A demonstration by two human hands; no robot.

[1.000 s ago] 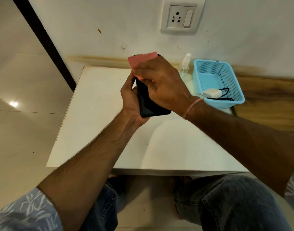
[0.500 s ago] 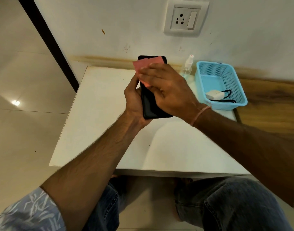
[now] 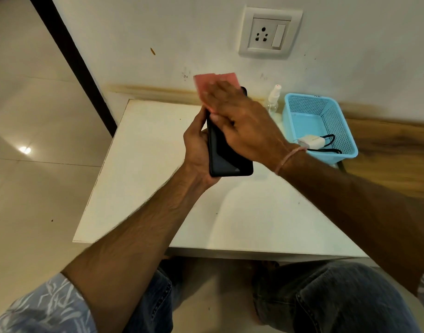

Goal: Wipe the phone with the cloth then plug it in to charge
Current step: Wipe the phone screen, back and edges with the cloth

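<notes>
Grip of the left hand point(image 3: 196, 152) clasps the phone point(image 3: 230, 162); blurred right hand point(image 3: 247, 126), apparently flat-fingered, presses cloth point(image 3: 203, 84) onto it.

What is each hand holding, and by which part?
The left hand grips the phone along its left edge, lower half. The right hand presses the cloth on the phone's top end.

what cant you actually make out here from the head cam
1. Upper part of the phone screen, head view: covered by the cloth and the right hand.
2. Right fingertips: smeared by motion blur.
3. Phone's back: hidden against the left hand.
4. Cable ends in the basket: too small, partly behind the charger.
5. Spray bottle: too small and clear to judge its fill.
</notes>
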